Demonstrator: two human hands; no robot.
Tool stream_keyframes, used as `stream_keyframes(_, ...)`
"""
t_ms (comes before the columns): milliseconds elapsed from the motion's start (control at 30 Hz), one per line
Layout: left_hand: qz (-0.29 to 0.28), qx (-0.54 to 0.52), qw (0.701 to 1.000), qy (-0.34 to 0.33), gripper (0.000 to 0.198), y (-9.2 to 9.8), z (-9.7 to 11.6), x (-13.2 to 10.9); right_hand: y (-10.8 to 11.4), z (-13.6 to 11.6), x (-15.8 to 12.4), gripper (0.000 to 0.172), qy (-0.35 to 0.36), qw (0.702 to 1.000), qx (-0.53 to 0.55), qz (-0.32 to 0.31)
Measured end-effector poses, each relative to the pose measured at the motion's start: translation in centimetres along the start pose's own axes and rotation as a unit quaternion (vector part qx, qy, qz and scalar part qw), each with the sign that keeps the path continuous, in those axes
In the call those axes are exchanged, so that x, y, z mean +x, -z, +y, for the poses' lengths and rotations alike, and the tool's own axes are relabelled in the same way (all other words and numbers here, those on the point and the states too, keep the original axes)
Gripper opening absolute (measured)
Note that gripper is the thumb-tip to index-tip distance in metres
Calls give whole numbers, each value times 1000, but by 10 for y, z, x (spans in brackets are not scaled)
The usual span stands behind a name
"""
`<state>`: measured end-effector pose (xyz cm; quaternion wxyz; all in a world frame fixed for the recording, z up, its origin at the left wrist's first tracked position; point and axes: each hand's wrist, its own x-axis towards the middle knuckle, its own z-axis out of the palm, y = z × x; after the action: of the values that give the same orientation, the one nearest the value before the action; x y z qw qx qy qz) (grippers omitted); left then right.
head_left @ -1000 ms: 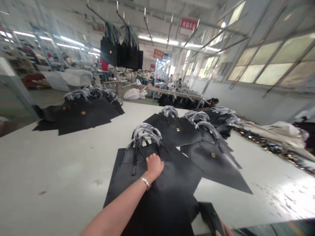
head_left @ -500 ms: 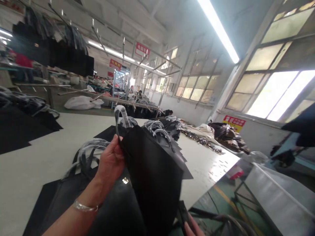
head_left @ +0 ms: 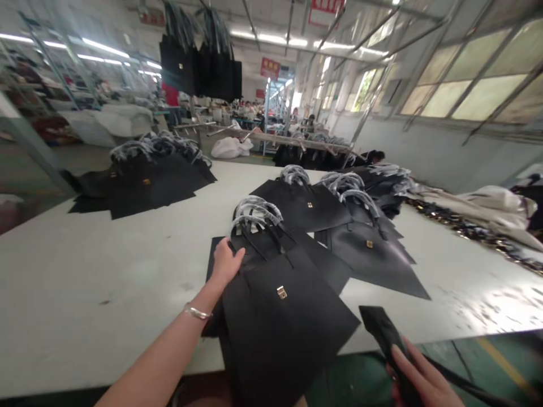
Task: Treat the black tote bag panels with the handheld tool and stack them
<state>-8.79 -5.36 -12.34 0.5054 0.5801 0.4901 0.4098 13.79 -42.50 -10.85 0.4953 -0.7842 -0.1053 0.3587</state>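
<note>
- Two hands on the job: the left hand (head_left: 227,261) lies open, palm down, on a black leather tote with a gold clasp (head_left: 288,322), just below its plastic-wrapped curved handles (head_left: 254,210).
- The right hand (head_left: 418,376) is clenched around a narrow black strip (head_left: 382,330), with a thin black cord (head_left: 466,390) running off low; the view is poor there, so the strip's exact kind is hard to call.
- Left of that grip, the tote overhangs the front edge of a white table (head_left: 85,294).
- Risk: lift the left palm and the overhanging tote could slither off; the loose cord could snag it.
</note>
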Motion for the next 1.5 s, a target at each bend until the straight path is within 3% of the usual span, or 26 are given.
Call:
stream_keyframes(67,-63,104,984,-127,28,-4,5,-19,-23,-16,11,85,1,999,-21,-49)
stream_keyframes(167,-239,266,880,-312,28,-31,-5,-65,-59,-40,34,75,16,992,-53,-116)
stream_keyframes(233,-300,314,823,-366,39,-50,-22,-94,-81,-56,48,68,15,984,-75,-159)
stream_keyframes(300,-318,343,796,-385,50,-61,-38,-112,-98,-71,59,63,5,976,-92,-196)
stream_keyframes(433,-333,348,786,-387,52,-60,-56,-119,-119,-92,78,57,-25,961,-113,-251)
stream_keyframes(633,-335,347,781,-397,49,-53,-52,-115,-140,-103,106,47,-31,952,-117,-281)
stream_keyframes(933,-328,339,784,-403,47,-51,-49,-117,-135,-111,105,48,-65,950,-143,-271)
stream_keyframes(1100,-327,344,781,-405,48,-52,-50,-116,-159,-121,108,55,54,970,-116,-205)
stream_keyframes(1233,-313,352,771,-428,49,-53,-53,-117,-154,-131,91,68,113,976,-108,-153)
stream_keyframes(1367,-305,370,734,-481,36,-48,-54,-126,-150,-118,63,73,37,952,-180,-246)
stream_keyframes(1500,-317,368,744,-459,37,-38,-61,-143,-168,-93,44,74,-1,906,-224,-360)
